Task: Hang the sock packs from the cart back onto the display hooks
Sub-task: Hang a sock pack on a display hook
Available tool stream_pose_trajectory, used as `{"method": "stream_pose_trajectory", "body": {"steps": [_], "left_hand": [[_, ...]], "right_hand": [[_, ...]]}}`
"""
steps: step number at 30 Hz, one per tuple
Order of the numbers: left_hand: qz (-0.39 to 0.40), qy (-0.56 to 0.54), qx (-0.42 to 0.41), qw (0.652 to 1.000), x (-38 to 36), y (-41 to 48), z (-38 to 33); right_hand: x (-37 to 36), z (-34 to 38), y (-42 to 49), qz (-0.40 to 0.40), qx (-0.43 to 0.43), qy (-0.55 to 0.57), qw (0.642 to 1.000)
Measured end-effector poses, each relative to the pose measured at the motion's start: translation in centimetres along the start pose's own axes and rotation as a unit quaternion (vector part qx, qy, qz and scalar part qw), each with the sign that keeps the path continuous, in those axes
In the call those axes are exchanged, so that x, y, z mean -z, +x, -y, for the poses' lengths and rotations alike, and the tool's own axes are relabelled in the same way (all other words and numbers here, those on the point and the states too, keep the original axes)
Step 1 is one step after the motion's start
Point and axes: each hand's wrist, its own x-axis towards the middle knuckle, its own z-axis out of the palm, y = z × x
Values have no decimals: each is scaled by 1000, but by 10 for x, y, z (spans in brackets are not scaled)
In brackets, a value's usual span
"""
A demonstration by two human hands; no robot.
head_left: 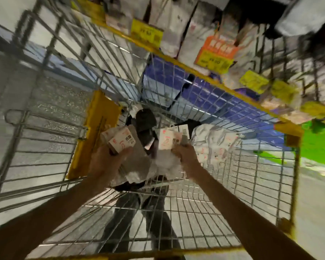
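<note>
Deep in the cart [261,175], the left hand [109,162] curls round one pack [121,140] and the right hand [186,156] grips a second pack [169,140]. Both packs look light and soft. Their stiff card headers are probably the best hold.

Sock packs [217,141] in cart [195,207]; display [180,29] behind, hands [109,156] in front.

Grey speckled floor [53,98]; yellow shelf edge [176,60] above blue boxes [204,92].
</note>
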Motion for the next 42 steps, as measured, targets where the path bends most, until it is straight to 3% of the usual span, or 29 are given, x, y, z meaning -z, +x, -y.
{"method": "stream_pose_trajectory", "body": {"steps": [5,9,15,22,26,32,42], "left_hand": [[118,-67,-46,990,21,-24,-100],[159,-72,-129,976,54,-63,-207],[152,-60,-249,955,99,-139,-340],[115,-78,-334,932,141,-207,-444],[113,-69,-369,920,151,-236,-479],[169,-51,-420,890,156,-251,-496],[181,-47,-415,890,168,-213,-494]], "right_hand": [[43,74,-74,-21,63,87,994],[64,159,-149,-33,165,117,979],[86,262,-258,-30,271,104,957],[108,348,-360,-6,323,86,942],[105,366,-400,-7,336,87,938],[99,362,-424,-55,392,112,912],[85,377,-424,-108,446,158,875]]}}
